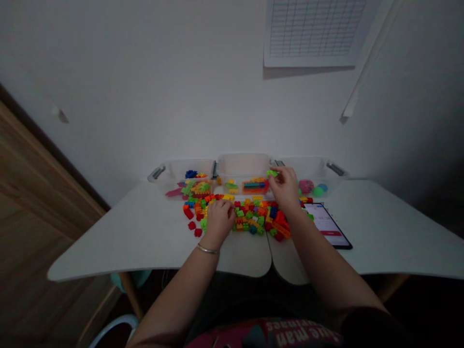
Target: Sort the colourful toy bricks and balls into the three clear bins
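My right hand [285,190] is raised at the front of the middle clear bin [244,166], its fingertips closed on a bright green toy brick [271,173]. Below it spreads a pile of coloured toy bricks [250,212] in red, orange, yellow, green and blue. At the left part of this pile rests my left hand [220,217], a bangle on its wrist. Its fingers curl down among the bricks, and whatever they may hold is hidden. Inside the middle bin lie orange, yellow and green pieces.
A left clear bin [174,169] holds blue, pink, green and yellow pieces. The right clear bin [308,164] contains pink, green and blue round items. Right of the pile lies a phone [328,224], screen lit. Two white tabletops [119,232] meet at a seam; a wall stands behind.
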`<state>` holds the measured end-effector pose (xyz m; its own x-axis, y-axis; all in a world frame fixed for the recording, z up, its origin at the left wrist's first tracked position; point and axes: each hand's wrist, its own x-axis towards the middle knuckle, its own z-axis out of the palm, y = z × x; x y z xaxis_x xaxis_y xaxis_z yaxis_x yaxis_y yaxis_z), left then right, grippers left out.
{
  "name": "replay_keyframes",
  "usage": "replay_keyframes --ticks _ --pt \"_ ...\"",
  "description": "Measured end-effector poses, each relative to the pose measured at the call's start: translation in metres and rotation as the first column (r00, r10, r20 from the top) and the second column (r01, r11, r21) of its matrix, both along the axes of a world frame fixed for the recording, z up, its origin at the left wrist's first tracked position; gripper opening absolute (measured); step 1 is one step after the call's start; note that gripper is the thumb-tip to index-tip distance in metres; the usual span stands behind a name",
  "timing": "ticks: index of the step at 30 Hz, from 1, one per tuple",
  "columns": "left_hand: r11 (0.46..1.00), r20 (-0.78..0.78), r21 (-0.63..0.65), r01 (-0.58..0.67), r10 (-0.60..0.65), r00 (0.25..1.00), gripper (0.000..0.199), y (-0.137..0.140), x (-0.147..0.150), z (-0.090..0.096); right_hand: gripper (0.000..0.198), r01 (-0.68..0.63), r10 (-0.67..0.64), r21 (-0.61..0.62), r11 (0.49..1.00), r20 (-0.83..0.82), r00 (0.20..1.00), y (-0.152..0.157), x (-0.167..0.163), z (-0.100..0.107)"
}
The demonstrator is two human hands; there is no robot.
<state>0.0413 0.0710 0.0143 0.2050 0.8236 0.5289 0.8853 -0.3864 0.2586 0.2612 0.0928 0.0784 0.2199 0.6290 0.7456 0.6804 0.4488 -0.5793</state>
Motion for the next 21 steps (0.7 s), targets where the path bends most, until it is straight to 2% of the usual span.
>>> replay_keyframes --ticks 5,14,18,21 --pt "1.000 0.019 0.010 0.008 -0.009 1.000 0.010 0.001 -0.001 -0.002 0.027 0.019 -0.027 0.065 0.998 0.122 0.992 0.020 0.002 0.016" --pt "1.000 0.003 0.006 0.002 -0.002 1.000 0.011 0.001 0.000 -0.001 0.027 0.168 -0.100 -0.107 0.980 0.465 0.880 0.041 -0.004 0.010" --pt "1.000 0.000 0.016 0.001 -0.001 1.000 0.012 0.000 0.000 -0.001 0.038 0.237 -0.095 -0.183 0.954 0.566 0.819 0.044 -0.004 0.004" --pt "1.000 -0.002 0.017 0.011 -0.011 1.000 0.011 0.000 0.000 -0.001 0.047 0.242 -0.062 -0.209 0.947 0.622 0.780 0.044 -0.003 0.002"
